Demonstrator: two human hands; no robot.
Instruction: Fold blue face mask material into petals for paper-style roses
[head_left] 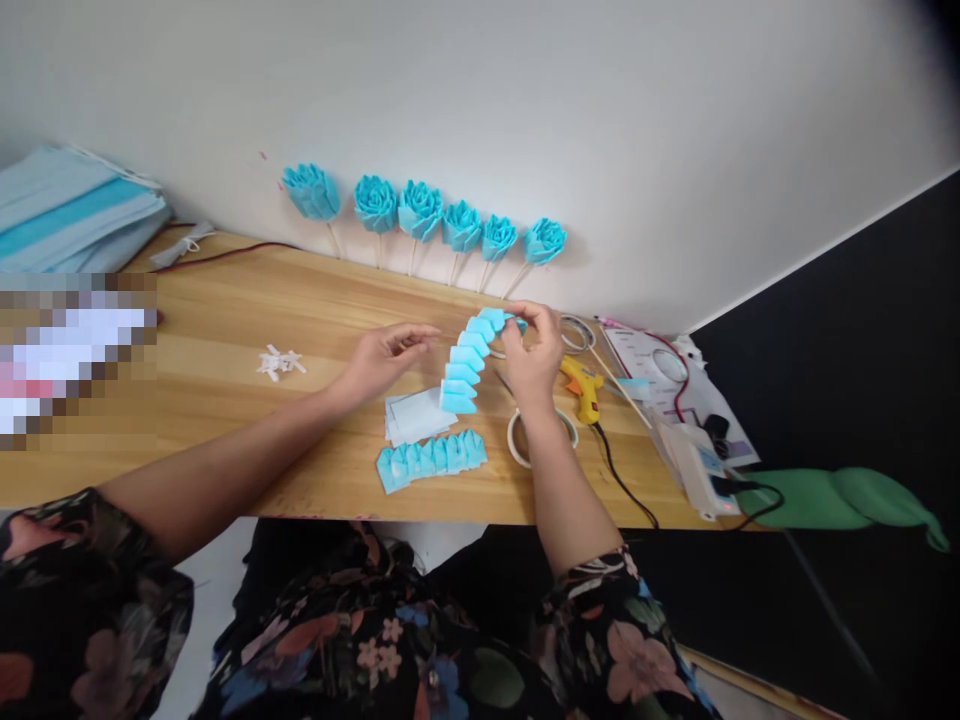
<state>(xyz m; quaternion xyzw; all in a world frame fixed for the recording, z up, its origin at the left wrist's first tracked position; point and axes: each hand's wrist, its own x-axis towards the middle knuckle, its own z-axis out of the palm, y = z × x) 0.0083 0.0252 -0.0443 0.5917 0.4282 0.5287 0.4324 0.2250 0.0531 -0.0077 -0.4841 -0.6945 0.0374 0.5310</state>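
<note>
My right hand [534,350] pinches the upper end of a curved strip of folded light-blue petals [466,365], which hangs down toward the left over the table. My left hand [386,360] is just left of the strip, apart from it, with fingers stretched out and nothing in them. Beneath the strip lie several pale rectangular sheets [420,418]. Nearer the table's front edge a second strip of blue petals [431,458] lies flat. Under my right wrist is a roll of tape [513,440], partly hidden by the arm.
Several blue flowers [420,210] on sticks lean against the wall. To the right are a yellow glue gun [585,392], another tape roll [577,333], papers [637,350], a power strip [701,465] and a green balloon-like thing [832,498]. White scraps [280,362] and blue-white masks [75,210] are leftward.
</note>
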